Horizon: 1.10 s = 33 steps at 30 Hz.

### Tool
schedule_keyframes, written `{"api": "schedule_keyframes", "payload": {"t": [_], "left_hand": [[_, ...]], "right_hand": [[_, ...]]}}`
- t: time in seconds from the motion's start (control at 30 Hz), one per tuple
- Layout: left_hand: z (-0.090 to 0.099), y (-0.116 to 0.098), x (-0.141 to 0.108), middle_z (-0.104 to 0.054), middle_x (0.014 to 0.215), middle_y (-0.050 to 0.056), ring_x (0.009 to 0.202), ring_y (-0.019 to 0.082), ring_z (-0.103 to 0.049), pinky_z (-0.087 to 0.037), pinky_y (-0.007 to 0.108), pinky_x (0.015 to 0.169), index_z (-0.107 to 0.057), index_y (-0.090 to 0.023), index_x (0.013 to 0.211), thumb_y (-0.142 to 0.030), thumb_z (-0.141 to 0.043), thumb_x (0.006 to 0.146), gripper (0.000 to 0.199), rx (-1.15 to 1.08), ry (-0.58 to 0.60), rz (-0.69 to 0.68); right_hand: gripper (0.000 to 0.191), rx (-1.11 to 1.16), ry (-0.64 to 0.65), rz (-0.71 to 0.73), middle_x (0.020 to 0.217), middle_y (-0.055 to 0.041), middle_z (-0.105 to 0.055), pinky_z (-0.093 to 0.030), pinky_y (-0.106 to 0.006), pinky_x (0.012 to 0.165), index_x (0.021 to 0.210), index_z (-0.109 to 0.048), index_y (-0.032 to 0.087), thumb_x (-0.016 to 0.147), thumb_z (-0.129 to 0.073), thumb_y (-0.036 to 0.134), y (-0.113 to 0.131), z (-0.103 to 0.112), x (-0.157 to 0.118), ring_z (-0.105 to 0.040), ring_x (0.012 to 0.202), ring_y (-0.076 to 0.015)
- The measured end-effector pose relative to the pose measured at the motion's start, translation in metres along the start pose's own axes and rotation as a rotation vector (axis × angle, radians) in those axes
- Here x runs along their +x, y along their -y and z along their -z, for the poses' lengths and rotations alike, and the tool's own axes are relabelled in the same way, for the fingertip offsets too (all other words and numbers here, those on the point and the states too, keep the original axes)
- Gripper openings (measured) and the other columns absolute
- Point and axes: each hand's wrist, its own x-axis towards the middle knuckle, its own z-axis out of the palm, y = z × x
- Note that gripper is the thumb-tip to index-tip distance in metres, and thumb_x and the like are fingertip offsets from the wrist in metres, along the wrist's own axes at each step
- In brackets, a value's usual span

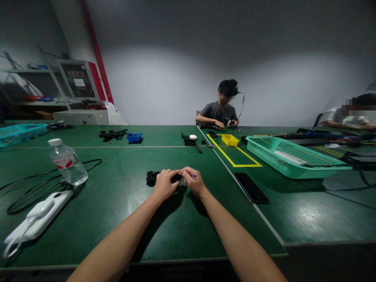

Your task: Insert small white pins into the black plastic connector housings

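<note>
Near the middle of the green table (117, 219), my left hand (166, 184) is closed around a small black part (176, 178). My right hand (193, 182) meets it from the right, its fingers pinching a slim purple tool (193, 177) whose tip points at the black part. Whether the tip touches the part is too small to tell. A cluster of black pieces (152, 178) lies just left of my left hand.
A water bottle (68, 162), white power strip (39, 217) and cables lie left. Behind are black parts (113, 135), a blue box (134, 137) and a yellow box (230, 140). Right are a phone (251, 188) and green basket (293, 166). Two people sit across.
</note>
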Motion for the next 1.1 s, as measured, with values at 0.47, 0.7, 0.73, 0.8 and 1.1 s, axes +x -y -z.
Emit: {"api": "schedule_keyframes", "payload": {"t": [0.47, 0.7, 0.73, 0.8, 1.1], "left_hand": [[0.0031, -0.0001, -0.0008, -0.065, 0.089, 0.003, 0.092, 0.021, -0.055, -0.036, 0.031, 0.076, -0.067, -0.031, 0.117, -0.04, -0.065, 0.085, 0.033, 0.043, -0.021, -0.022], [0.004, 0.0001, -0.0013, -0.065, 0.091, 0.003, 0.094, 0.023, -0.054, -0.035, 0.032, 0.077, -0.066, -0.033, 0.118, -0.043, -0.066, 0.084, 0.035, 0.092, 0.007, -0.057], [0.0041, 0.0001, -0.0013, -0.065, 0.092, 0.003, 0.094, 0.023, -0.054, -0.035, 0.033, 0.077, -0.066, -0.033, 0.117, -0.043, -0.066, 0.084, 0.035, 0.094, 0.012, -0.06], [0.0042, 0.0, -0.0011, -0.065, 0.092, 0.003, 0.094, 0.023, -0.054, -0.035, 0.033, 0.077, -0.066, -0.034, 0.117, -0.043, -0.066, 0.084, 0.034, 0.097, 0.015, -0.06], [0.006, -0.0011, -0.0017, -0.066, 0.093, 0.003, 0.095, 0.023, -0.055, -0.035, 0.033, 0.077, -0.066, -0.033, 0.117, -0.043, -0.069, 0.082, 0.037, 0.095, 0.009, -0.038]], "right_hand": [[0.03, 0.067, 0.037, -0.049, 0.044, 0.0058, -0.047, -0.039, -0.024, 0.047, 0.065, -0.056, 0.021, 0.088, -0.047, 0.037, -0.003, -0.0021, 0.0014, -0.047, 0.041, -0.0113], [0.011, 0.204, 0.039, -0.14, 0.043, 0.0094, -0.047, -0.036, -0.022, 0.04, 0.085, -0.057, 0.022, 0.08, -0.05, 0.028, -0.006, -0.0046, 0.0036, -0.044, 0.036, -0.0111], [0.011, 0.213, 0.045, -0.144, 0.043, 0.0094, -0.047, -0.036, -0.022, 0.04, 0.086, -0.057, 0.022, 0.079, -0.049, 0.027, -0.0062, -0.0047, 0.0036, -0.044, 0.036, -0.011], [0.012, 0.227, 0.052, -0.147, 0.044, 0.0093, -0.048, -0.036, -0.022, 0.04, 0.086, -0.057, 0.022, 0.078, -0.049, 0.027, -0.006, -0.0048, 0.0034, -0.044, 0.036, -0.011], [0.012, 0.224, 0.042, -0.149, 0.042, 0.0094, -0.048, -0.037, -0.022, 0.04, 0.082, -0.056, 0.022, 0.074, -0.048, 0.025, -0.0015, -0.0043, 0.0019, -0.044, 0.035, -0.011]]}}
